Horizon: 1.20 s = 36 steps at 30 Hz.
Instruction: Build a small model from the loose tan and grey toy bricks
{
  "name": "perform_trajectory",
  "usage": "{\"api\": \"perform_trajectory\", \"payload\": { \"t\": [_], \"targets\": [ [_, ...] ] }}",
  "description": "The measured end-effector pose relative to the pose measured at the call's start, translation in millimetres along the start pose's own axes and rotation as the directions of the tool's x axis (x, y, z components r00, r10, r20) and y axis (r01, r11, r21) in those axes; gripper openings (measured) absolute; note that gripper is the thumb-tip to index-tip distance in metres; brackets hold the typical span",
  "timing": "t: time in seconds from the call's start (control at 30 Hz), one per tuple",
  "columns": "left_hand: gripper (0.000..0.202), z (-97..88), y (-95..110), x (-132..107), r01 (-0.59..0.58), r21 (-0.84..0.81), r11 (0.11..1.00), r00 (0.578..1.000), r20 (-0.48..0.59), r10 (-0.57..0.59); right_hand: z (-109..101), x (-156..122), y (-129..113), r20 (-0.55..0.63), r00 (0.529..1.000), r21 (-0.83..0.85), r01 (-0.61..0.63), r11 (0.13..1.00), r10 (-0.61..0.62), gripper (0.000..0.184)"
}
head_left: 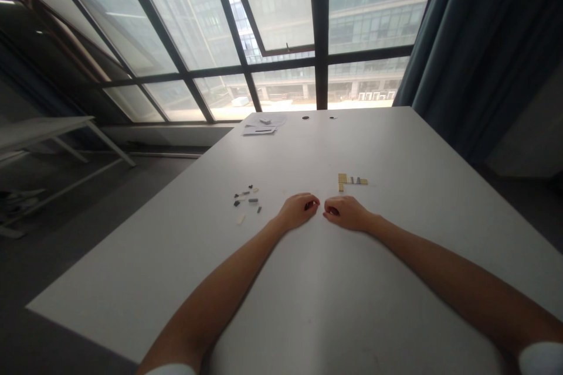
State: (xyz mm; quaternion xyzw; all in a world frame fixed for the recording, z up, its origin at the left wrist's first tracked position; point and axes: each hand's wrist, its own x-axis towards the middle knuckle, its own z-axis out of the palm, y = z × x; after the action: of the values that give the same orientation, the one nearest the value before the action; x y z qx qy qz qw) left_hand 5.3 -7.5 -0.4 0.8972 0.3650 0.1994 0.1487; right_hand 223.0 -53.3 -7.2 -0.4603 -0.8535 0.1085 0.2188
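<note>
Both my hands rest on the white table (pixel 396 281) near its middle, close together. My left hand (pixel 299 210) has its fingers curled in, and what they hold, if anything, is hidden. My right hand (pixel 345 212) is curled the same way, fingertips facing the left hand. A small tan and grey brick assembly (pixel 350 181) lies just beyond my right hand, apart from it. To the left of my left hand lies a scatter of several small loose bricks (pixel 247 196), dark, grey and tan.
Sheets of paper (pixel 263 125) with a small piece on top lie at the table's far edge. Two small dark round things (pixel 305 118) sit near that edge. A big window, a dark curtain at right and another table (pixel 48 129) at left surround it.
</note>
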Motion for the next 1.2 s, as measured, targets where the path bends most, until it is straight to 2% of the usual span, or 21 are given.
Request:
{"api": "perform_trajectory", "payload": {
  "t": [0.97,1.2],
  "targets": [
    [0.022,-3.0,2.1,-1.0,0.004,-0.015,1.0,1.0,0.012,-0.003,2.5,0.1,2.2,-0.006,1.0,0.025,-0.015,1.0,0.015,0.013],
    [0.024,-14.4,-3.0,1.3,-0.037,-0.017,0.999,0.991,0.128,0.039,5.4,0.3,4.6,0.0,1.0,0.023,-0.013,1.0,0.013,0.013]
  ]
}}
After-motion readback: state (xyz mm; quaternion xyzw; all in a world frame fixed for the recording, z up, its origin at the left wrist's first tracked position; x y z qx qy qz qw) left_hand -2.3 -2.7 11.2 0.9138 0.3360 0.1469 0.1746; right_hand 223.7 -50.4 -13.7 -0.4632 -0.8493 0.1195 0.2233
